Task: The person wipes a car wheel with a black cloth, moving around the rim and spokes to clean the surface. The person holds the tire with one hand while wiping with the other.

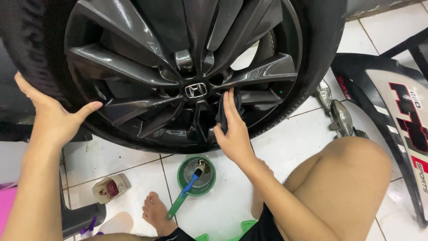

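Observation:
A dark grey alloy wheel (147, 71) with several spokes and a black tyre (318, 53) fills the top of the view. My left hand (51, 114) grips the tyre's left side, thumb lying toward the rim. A dark cloth (236, 100) is pressed against a spoke just right of the hub cap (195, 90) by my right hand (234, 134). Most of the cloth is hidden behind my fingers.
A green bowl (182, 176) with liquid, a blue brush and a green handle sits on the white tiled floor (129, 165) under the wheel. A small open packet (110, 188) lies left of my bare foot (156, 212). Car body panels and lamps (341, 116) lie at right, beyond my knee (352, 174).

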